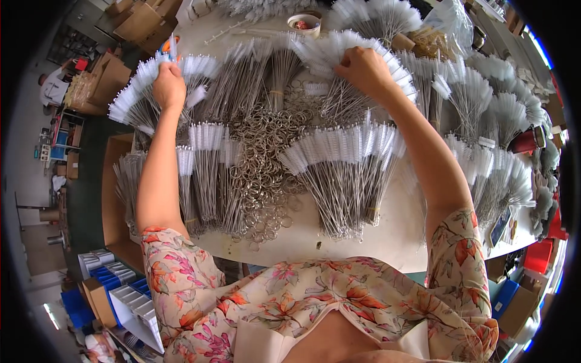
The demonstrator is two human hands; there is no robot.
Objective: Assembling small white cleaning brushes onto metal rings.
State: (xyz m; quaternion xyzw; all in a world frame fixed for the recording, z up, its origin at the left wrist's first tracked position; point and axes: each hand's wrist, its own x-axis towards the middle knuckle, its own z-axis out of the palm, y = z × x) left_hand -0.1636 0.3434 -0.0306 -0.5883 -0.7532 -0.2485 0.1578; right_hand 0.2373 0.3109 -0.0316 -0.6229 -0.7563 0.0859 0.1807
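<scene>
My left hand is raised at the far left of the table, its fingers closed over a fan of white-bristled tube brushes. Right above the fingers show an orange loop, some blue and an upright white brush tip; what the fingers pinch is partly hidden. On the far side, right of the middle, my right hand has its fingers curled shut into another fan of tube brushes. Their thin wire stems spread below it. Between my arms lies a pile of loose metal rings.
Nearer me lies a broad fan of brushes on the pale table, with more bundles left of the rings. A small tub stands at the back. More brush fans crowd the right side; a cardboard box stands by the left edge.
</scene>
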